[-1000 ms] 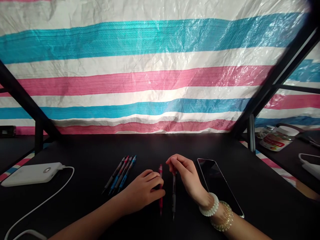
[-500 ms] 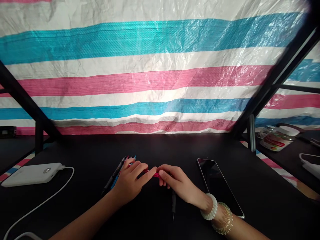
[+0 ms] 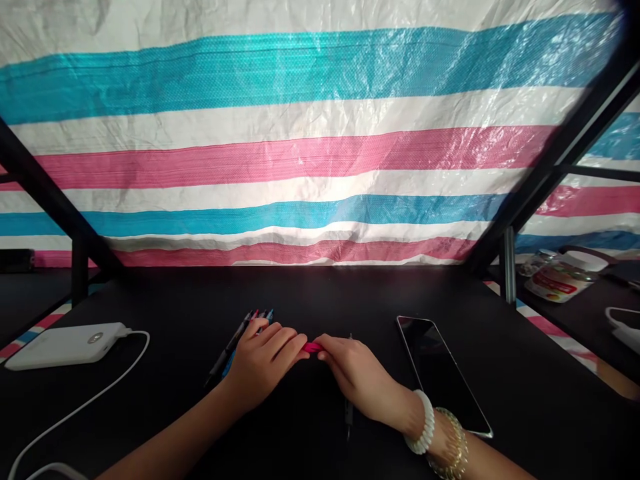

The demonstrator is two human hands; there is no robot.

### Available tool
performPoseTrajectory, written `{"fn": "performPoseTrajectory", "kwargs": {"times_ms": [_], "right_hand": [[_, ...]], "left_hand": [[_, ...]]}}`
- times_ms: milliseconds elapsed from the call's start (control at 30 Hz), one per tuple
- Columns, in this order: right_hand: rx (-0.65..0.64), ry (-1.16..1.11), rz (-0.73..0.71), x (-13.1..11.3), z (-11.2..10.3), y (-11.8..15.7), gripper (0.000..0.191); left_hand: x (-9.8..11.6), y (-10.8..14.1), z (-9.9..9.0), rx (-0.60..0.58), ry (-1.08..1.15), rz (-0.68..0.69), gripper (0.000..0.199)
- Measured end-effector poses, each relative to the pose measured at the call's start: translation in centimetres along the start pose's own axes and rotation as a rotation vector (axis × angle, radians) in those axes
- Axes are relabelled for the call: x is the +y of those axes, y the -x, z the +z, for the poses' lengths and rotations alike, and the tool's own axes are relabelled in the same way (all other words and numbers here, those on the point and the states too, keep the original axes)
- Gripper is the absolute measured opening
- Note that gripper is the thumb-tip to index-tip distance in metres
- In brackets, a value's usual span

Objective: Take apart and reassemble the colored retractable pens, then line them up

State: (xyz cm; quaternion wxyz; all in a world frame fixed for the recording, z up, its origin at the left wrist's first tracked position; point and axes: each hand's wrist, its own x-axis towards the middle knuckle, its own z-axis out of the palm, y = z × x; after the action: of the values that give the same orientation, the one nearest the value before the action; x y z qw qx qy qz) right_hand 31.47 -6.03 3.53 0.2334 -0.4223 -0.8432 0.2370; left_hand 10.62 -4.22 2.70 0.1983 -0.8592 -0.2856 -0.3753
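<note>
Both forearms reach inward, and the left hand and right hand curl closed, gripping one pink pen between them. At least three pens lie under the left hand, one dark pen under the right, and one phone just beyond it.

A pink pen lies crosswise between the left hand and the right hand, only its middle showing, both ends hidden in the fingers. A dark pen lies under the right hand, and a row of slim pens lies partly under the left.
</note>
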Motion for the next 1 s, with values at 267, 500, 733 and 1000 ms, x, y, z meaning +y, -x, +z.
{"fn": "performPoseTrajectory", "kwargs": {"times_ms": [267,500,733,1000], "right_hand": [[-0.012,0.136,0.073,0.4,0.4,-0.2,0.019],[-0.034,0.344,0.072,0.5,1.3,-0.2,0.017],[0.078,0.425,-0.044,0.5,0.6,-0.3,0.019],[0.165,-0.197,0.155,0.3,-0.4,-0.3,0.032]], "left_hand": [[0.0,0.3,0.8,-0.134,-0.037,-0.012,0.015],[0.6,0.9,1.0,-0.19,-0.007,-0.056,0.027],[0.4,0.9,1.0,-0.221,0.071,-0.124,0.024],[0.0,0.5,0.8,-0.138,0.008,-0.115,0.017]]}}
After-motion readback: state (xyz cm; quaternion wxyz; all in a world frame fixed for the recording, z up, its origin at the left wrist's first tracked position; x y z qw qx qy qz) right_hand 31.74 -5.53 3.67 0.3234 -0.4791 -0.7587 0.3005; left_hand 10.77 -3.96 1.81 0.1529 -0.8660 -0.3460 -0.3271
